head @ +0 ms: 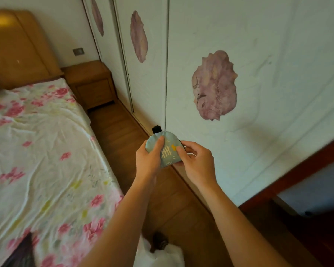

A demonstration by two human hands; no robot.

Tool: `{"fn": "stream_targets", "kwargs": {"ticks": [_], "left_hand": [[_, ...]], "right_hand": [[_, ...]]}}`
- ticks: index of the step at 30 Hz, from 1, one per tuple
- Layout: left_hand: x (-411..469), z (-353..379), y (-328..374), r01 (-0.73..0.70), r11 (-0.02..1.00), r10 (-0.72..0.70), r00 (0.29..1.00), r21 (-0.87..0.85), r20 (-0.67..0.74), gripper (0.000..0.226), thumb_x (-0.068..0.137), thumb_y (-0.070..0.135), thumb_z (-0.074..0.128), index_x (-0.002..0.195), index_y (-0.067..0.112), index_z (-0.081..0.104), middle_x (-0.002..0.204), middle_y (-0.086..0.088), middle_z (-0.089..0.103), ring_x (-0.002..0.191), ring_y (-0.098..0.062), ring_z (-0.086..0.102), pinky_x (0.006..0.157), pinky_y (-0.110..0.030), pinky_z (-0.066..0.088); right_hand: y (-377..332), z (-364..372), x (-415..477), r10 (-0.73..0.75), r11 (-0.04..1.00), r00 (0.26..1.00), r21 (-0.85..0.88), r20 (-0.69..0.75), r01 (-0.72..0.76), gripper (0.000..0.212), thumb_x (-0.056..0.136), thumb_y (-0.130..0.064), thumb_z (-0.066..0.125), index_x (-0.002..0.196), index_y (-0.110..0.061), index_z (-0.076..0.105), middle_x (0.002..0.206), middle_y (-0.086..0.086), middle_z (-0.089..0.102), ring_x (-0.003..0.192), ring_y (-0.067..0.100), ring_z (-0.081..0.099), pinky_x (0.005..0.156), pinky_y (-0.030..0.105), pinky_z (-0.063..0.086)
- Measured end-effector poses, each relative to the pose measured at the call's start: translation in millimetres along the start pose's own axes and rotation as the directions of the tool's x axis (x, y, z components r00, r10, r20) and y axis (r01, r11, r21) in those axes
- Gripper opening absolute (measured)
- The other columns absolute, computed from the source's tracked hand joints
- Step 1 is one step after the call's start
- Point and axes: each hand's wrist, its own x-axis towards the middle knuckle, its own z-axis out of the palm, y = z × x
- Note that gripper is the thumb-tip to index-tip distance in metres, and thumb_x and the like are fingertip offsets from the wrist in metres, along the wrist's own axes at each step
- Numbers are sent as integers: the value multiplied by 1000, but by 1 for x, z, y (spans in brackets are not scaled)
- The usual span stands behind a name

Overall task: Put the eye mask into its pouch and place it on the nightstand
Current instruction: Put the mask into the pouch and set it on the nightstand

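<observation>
A: What are the hands doing?

B: Both are raised in front of the person, over a strip of wooden floor (121, 132) between a bed (37, 151) and white wardrobe doors (258, 93). They hold a small, rounded pale-blue fabric pouch (167, 151) with yellow marks. The left hand (148, 160) is closed around its left side, thumb pressed on the front. The right hand (197, 162) pinches its right edge between thumb and fingers.

A: Is the eye mask inside?

B: I cannot tell for certain. No separate mask shows anywhere. A little black tab (156, 129) pokes up from the top of the pouch; it may be a strap end or a fastener. The pouch looks softly filled, so I judge the mask is probably in, or nearly so, and the hands are tucking or closing it.

A: And the nightstand?

B: It stands at the far end of the room, a wooden nightstand (89, 81) beside the headboard (17, 51), well apart from the hands. Its top looks bare of the pouch.

A: So what remains?

B: By my reading, finishing the closing, then carrying the pouch along the bed and setting it on the nightstand.
</observation>
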Motion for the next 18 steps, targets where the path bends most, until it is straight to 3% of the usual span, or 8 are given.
{"fn": "stream_targets", "kwargs": {"ticks": [4, 6, 10, 13, 16, 18], "left_hand": [[64, 11, 17, -5, 998, 2, 998, -58, -56, 16, 92, 37, 66, 107, 30, 63, 103, -4, 74, 89, -16, 75, 63, -27, 61], [89, 11, 29, -9, 998, 5, 997, -62, -74, 18, 92, 38, 66, 108, 30, 62, 102, -3, 74, 88, -16, 74, 62, -28, 61], [160, 12, 68, -65, 997, 63, 995, -28, -76, 20, 91, 39, 66, 109, 32, 60, 105, -3, 73, 92, -18, 74, 71, -34, 61], [197, 8, 79, -81, 997, 81, 989, 9, -122, 27, 91, 39, 67, 115, 30, 60, 103, -1, 73, 90, -16, 74, 65, -30, 61], [230, -2, 82, -77, 996, 84, 980, 47, -181, 21, 92, 39, 66, 109, 30, 59, 99, 0, 71, 86, -14, 72, 55, -23, 58], [253, -10, 84, -61, 996, 74, 969, 63, -234, 24, 92, 40, 65, 112, 28, 58, 100, 0, 70, 89, -15, 71, 58, -25, 58]], "right_hand": [[-7, 17, 80, -26, 999, 997, -41, 69, 29, 31, 92, -28, 67, 119, -14, 70, 106, 5, 74, 89, 17, 73, 67, 41, 65], [-16, 28, 112, -48, 997, 993, -52, 104, 54, 30, 92, -28, 67, 118, -14, 70, 104, 6, 74, 88, 19, 74, 66, 43, 65], [-37, 54, 188, -93, 996, 984, 27, 150, 90, 30, 93, -25, 66, 119, -12, 70, 104, 6, 73, 88, 19, 74, 67, 41, 65], [-40, 77, 226, -106, 993, 978, 69, 181, 95, 30, 93, -23, 65, 122, -13, 68, 105, 4, 73, 89, 16, 73, 67, 34, 64], [-37, 101, 260, -112, 991, 959, 98, 261, 90, 26, 94, -21, 65, 119, -15, 69, 96, -7, 70, 84, 9, 72, 64, 26, 63], [-36, 120, 289, -113, 991, 946, 105, 303, 84, 25, 93, -21, 66, 117, -15, 70, 93, -10, 69, 83, 8, 71, 64, 25, 63]]}}
